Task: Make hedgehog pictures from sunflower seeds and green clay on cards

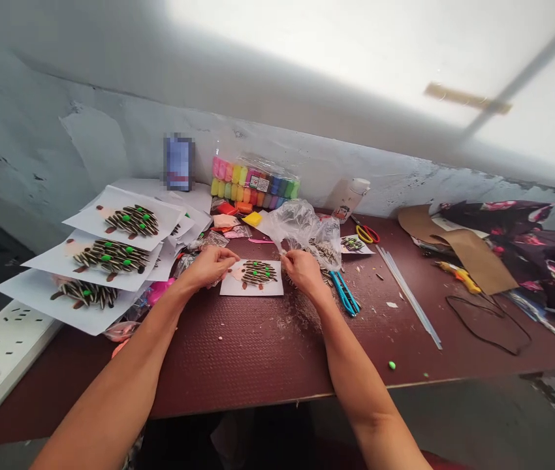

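Bare forearms point(115, 346) stretch over the near edge of a dark red, textured counter point(238, 359). At the near left, a white power strip point(6, 336) runs along the side, while a small green lump point(392, 365) lies near the front edge on the right. Farther in, a white card point(276, 288) lies flat between the hands, bearing a hedgehog point(258, 272) of striped seeds with green dots, brown feet and a pinkish face. The left hand point(211, 266) has its thumb and fingertips drawn together by the card's left edge; whether anything is between them, I cannot tell. The right hand point(301, 269) is curled near the card's upper right corner, against a clear plastic bag point(297, 219); its grip cannot be made out.

To the left, larger sheets with similar hedgehogs point(106, 258) overlap in a pile. To the right lie a blue tool point(345, 294), translucent sticks point(409, 297) and a yellow glue gun point(459, 277) with a dark cord point(486, 346). Beyond the hands are loose seeds point(324, 250), another hedgehog card point(364, 249) and yellow-and-red scissors point(367, 234). Farthest back, a pack of coloured clay point(253, 186) and a white bottle point(353, 198) stand by the wall point(385, 175).
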Motion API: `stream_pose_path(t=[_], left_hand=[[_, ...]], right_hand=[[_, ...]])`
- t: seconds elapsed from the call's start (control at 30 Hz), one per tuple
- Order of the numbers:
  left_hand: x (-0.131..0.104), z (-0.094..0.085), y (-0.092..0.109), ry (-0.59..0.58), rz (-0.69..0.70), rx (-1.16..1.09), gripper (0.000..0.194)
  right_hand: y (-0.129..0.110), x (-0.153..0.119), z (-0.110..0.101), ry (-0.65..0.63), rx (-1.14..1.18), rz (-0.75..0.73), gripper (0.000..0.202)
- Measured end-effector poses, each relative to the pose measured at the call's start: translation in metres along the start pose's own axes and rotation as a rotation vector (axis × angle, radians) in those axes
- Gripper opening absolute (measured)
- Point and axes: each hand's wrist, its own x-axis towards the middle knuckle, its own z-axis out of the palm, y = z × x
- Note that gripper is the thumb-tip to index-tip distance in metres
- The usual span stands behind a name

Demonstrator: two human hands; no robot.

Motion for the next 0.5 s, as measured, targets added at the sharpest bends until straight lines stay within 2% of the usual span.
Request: stream_pose_path(t=[0.1,0.23,0.3,0.37,0.43,0.5], left_hand=[[0.002,0.000,-0.002,0.070,0.014,-0.155,0.018],[0.004,-0.002,-0.003,0.162,0.083,-0.512,0.018],[0.005,-0.004,-0.004,0.136,0.141,-0.681,0.023],[0.005,-0.005,-0.006,0.095,0.200,-0.749,0.038],[0.006,-0.003,-0.009,0.062,0.239,-0.727,0.044],[0.005,0.002,-0.012,0.005,0.257,-0.663,0.044]], right_hand=[[0.005,0.001,0.003,-0.019,-0.040,-0.001,0.032],[0.010,0.003,0.005,-0.008,-0.032,0.011,0.031],[0.010,0.003,0.004,0.031,0.016,0.016,0.030],[0.007,0.002,0.003,0.083,0.129,-0.006,0.029],[0.000,0.000,0.003,0.108,0.314,-0.074,0.031],[-0.010,-0.004,0.004,0.076,0.526,-0.179,0.037]])
